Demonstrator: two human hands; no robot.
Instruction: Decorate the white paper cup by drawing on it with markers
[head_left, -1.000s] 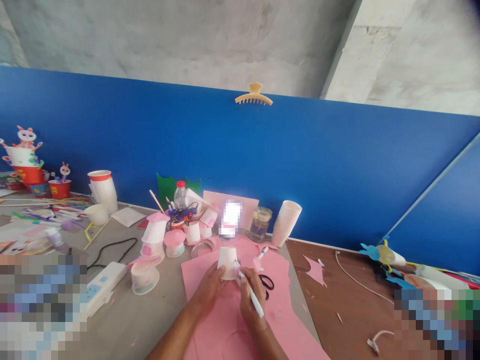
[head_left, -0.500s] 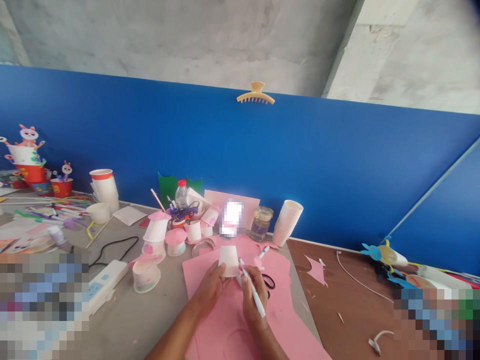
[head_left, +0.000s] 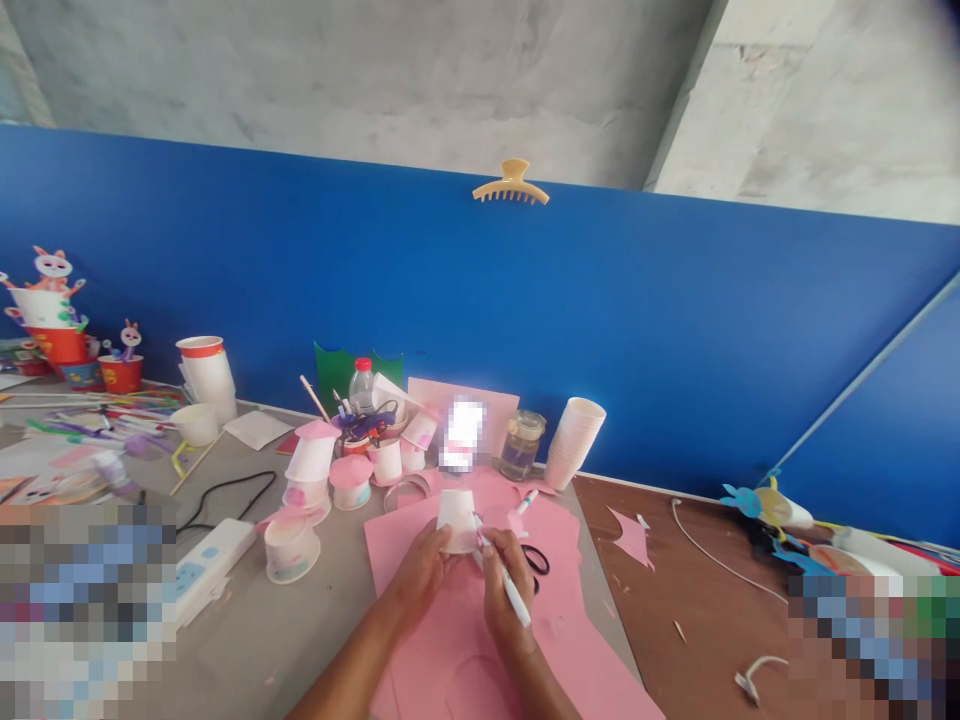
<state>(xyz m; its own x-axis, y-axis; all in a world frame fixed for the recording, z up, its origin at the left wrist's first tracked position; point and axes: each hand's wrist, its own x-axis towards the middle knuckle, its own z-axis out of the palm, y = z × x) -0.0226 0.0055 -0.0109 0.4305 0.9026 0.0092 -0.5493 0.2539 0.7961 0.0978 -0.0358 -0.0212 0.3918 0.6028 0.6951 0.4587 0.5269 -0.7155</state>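
Observation:
My left hand (head_left: 424, 567) is closed on a white paper cup (head_left: 457, 518), which is held upside down with its narrow end up. In my right hand (head_left: 504, 575) is a white marker pen (head_left: 516, 602), its tip end up by the cup's right side. Whether the tip touches the cup I cannot tell. Both hands are above pink paper sheets (head_left: 439, 650). Black-handled scissors (head_left: 537, 562) lie on the paper, partly hidden behind my right hand. Another marker (head_left: 528, 502) rests farther back on the paper.
Pink-topped paper cups (head_left: 311, 455) stand left of the paper, near a white power strip (head_left: 214, 560). At the back are a lit phone (head_left: 463, 432), a glass jar (head_left: 521, 447) and a leaning cup stack (head_left: 574, 442). A roll of tape (head_left: 406, 493) lies in front. A blue partition (head_left: 675, 340) rises behind.
Almost nothing differs. The whole view has shifted very slightly; both hands keep their hold on the cup and the marker pen.

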